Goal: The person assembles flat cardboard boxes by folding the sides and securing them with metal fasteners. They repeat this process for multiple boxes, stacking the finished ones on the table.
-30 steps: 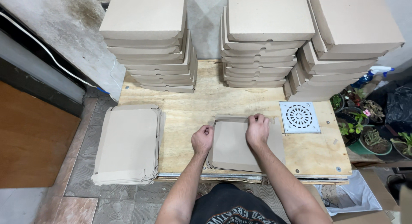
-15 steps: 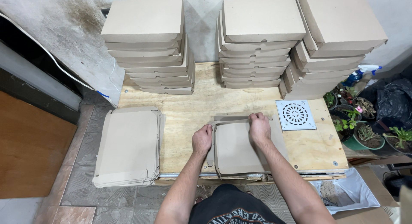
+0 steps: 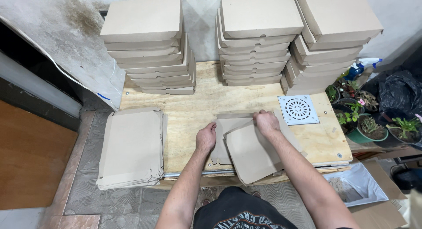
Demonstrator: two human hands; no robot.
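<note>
Plywood forms my workbench [image 3: 193, 119], set against a stained grey wall [image 3: 66, 27], and I stand at its near edge looking down. My left hand [image 3: 205, 137] rests knuckles-up on the left edge of a flat cardboard box blank [image 3: 252, 152], fingers curled and pressing it down onto the wood. My right hand [image 3: 266, 122] grips the far edge of the same blank, fingers closed over a flap that is lifted and tilted, so the sheet sits skewed, its near corner hanging past the bench edge towards me. A second flat piece [image 3: 233, 119] lies under it, just showing at the far side. Just right of my right hand lies a white square drain grate [image 3: 298, 109], flat on the plywood. Along the back stand three stacks of folded cardboard boxes: one on the left [image 3: 147, 44], one in the middle [image 3: 257, 40], and one on the right [image 3: 329, 40] that leans somewhat. Off the left end of the bench, a pile of unfolded blanks [image 3: 132, 147] sits lower down, well apart from my hands. To the far right are potted plants [image 3: 369, 119] and a black bag [image 3: 398, 93].
</note>
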